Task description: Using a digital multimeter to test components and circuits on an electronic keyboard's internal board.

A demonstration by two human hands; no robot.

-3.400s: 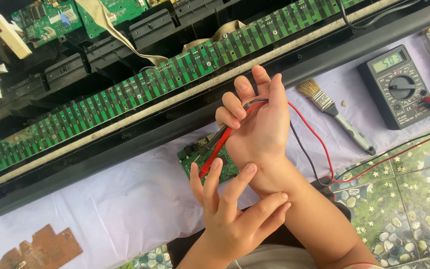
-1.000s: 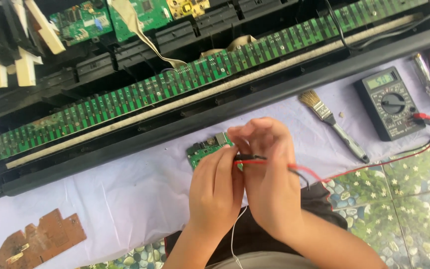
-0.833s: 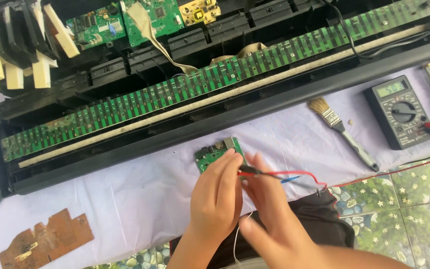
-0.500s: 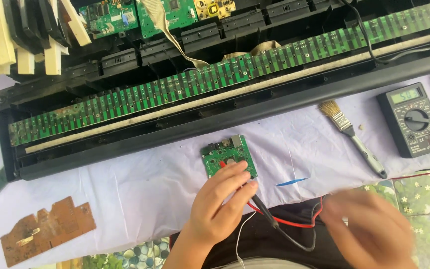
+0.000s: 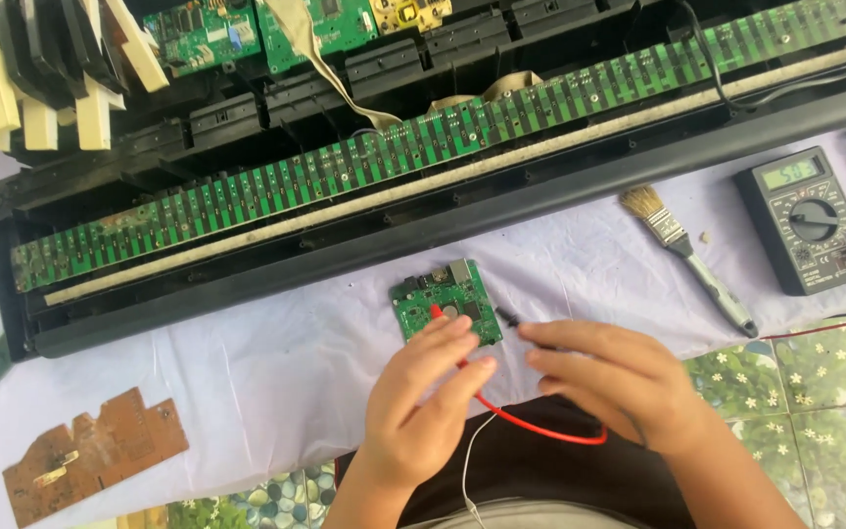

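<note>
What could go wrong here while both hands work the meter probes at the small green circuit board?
The left hand holds the red probe on the small green circuit board, which lies loose on the white cloth; it may slide. The right hand brings the black probe tip close beside it; the tips could bridge contacts. The slack red lead could snag.

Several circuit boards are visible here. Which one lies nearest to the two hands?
The small green square board on the white cloth; the left hand touches its lower edge. The brown board lies far left, the others inside the opened keyboard.
</note>
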